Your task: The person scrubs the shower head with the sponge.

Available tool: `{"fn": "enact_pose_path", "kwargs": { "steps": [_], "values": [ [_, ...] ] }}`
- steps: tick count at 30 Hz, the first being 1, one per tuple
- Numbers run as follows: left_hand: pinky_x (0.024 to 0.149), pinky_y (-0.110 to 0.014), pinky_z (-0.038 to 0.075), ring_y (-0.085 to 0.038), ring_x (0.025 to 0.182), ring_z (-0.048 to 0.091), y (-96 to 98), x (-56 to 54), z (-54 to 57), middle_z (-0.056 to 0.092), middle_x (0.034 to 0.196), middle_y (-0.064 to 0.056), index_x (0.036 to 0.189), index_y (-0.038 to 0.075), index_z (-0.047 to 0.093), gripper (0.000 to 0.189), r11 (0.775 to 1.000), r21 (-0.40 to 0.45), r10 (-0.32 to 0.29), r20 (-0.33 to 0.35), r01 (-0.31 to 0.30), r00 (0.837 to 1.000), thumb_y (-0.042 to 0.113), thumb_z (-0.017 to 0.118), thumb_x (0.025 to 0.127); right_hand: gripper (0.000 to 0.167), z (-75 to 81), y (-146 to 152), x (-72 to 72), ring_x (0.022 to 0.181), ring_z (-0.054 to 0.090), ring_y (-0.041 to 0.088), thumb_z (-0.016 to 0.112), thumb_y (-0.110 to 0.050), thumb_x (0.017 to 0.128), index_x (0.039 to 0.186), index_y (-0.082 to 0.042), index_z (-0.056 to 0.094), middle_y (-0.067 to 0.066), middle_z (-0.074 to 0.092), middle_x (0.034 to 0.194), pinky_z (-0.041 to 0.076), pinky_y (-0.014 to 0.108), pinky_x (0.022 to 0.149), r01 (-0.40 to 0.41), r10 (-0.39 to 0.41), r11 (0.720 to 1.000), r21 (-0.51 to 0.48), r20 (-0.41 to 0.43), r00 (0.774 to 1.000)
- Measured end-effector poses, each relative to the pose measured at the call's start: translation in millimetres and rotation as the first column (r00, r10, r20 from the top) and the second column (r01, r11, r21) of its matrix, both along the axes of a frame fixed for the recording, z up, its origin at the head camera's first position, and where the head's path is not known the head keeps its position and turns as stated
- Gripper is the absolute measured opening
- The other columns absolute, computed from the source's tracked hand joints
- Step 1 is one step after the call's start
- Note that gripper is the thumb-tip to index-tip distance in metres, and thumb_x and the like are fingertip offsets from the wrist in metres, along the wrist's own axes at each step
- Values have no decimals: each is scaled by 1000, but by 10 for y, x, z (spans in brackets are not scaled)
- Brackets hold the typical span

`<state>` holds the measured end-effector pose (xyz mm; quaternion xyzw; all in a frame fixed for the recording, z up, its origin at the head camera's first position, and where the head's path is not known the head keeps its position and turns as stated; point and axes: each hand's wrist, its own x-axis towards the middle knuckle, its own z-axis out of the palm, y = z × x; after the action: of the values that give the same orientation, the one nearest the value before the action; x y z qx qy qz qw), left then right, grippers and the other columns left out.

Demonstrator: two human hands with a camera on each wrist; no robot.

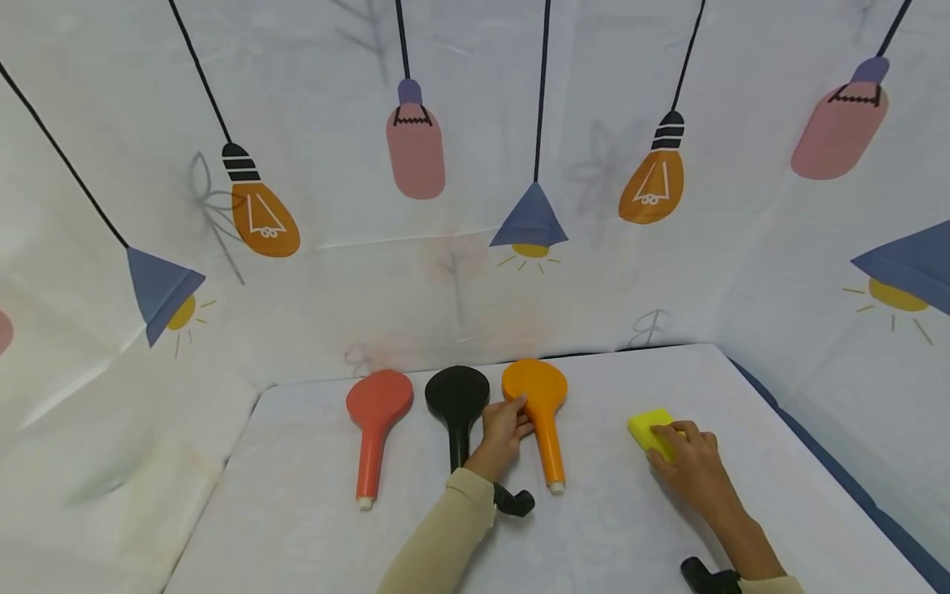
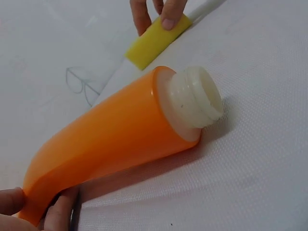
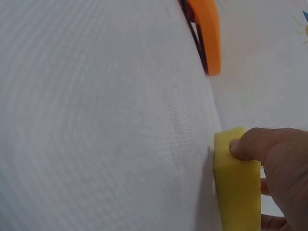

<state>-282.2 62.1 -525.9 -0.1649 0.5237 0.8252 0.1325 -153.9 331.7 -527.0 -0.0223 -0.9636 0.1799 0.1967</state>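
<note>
An orange paddle-shaped bottle (image 1: pixel 536 386) lies on the white table with its round end away from me. Its white threaded neck (image 2: pixel 196 96) shows no cap in the left wrist view. My left hand (image 1: pixel 503 431) grips this bottle where the round end narrows, thumb on top and fingers at its side. Off to the right, my right hand (image 1: pixel 695 469) holds a yellow sponge (image 1: pixel 651 436) between thumb and fingers. In the right wrist view, the thumb presses on one face of the sponge (image 3: pixel 236 192). Part of the sponge is hidden by the fingers.
Left of the orange bottle lie a black paddle-shaped bottle (image 1: pixel 456 396), partly behind my left forearm, and a red one (image 1: pixel 380 400). A white cloth backdrop (image 1: pixel 460 289) printed with hanging lamps rises behind the table (image 1: pixel 297 495). Dark blue fabric (image 1: pixel 839 474) borders the right edge.
</note>
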Motion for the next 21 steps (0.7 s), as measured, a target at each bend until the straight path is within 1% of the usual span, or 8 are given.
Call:
{"fn": "enact_pose_path", "kwargs": {
  "steps": [3,5,9,12,14,17,19,21],
  "values": [
    [79,-39,62,-20,84,72,-25,2,-4,71,103,-18,130,-10,52,44,1000,-20,11,14,-11,1000,13,66,96,40,-1,-12,-11,100,46,47,76,-10,84,121,-3,64,27,54,119,51,61,78,-7,7,1000,-4,14,1000],
    [80,-40,62,-21,84,73,-39,-3,-3,71,104,-20,130,-11,51,45,999,-37,12,16,-11,1000,13,67,95,41,5,-15,-24,101,46,47,76,-11,84,122,-3,64,28,54,119,52,62,79,-8,8,1000,-3,23,1000],
    [75,-38,62,-20,75,73,-74,-13,18,72,97,-19,127,-12,51,45,995,-99,-1,10,2,1000,15,68,95,41,29,-29,-57,103,45,48,75,-12,85,123,-3,63,28,53,121,51,63,81,-6,6,1000,-2,47,999],
    [75,-37,62,-19,71,73,-108,5,48,70,92,-18,124,-11,52,44,990,-139,-31,21,33,999,20,67,96,41,56,-37,-75,102,47,49,75,-14,85,123,-3,64,30,54,121,49,62,80,-2,2,1000,6,73,997],
    [76,-36,62,-21,72,74,-132,48,64,69,92,-18,123,-10,52,44,985,-160,-56,43,63,997,24,65,98,42,73,-35,-59,101,48,50,75,-16,86,124,-3,64,31,55,122,48,63,80,0,-1,1000,12,96,995],
    [79,-36,61,-25,81,75,-202,151,90,67,99,-20,125,-11,51,46,977,-174,-115,59,124,992,26,61,101,43,103,-23,-15,104,50,54,74,-17,87,126,-2,63,33,54,125,46,67,84,-1,-1,1000,16,117,993],
    [80,-37,61,-27,86,74,-277,251,124,65,104,-20,128,-12,50,47,966,-189,-168,56,176,984,27,59,102,45,117,-9,33,108,49,56,74,-19,89,128,-1,61,34,53,129,44,70,87,3,-4,1000,12,112,994],
    [82,-38,61,-27,90,72,-383,368,175,64,111,-21,130,-11,49,47,953,-196,-232,29,233,972,25,58,102,47,136,6,92,112,47,58,73,-21,90,129,-1,60,34,50,133,42,74,90,12,-12,1000,8,104,995]
  ]
}}
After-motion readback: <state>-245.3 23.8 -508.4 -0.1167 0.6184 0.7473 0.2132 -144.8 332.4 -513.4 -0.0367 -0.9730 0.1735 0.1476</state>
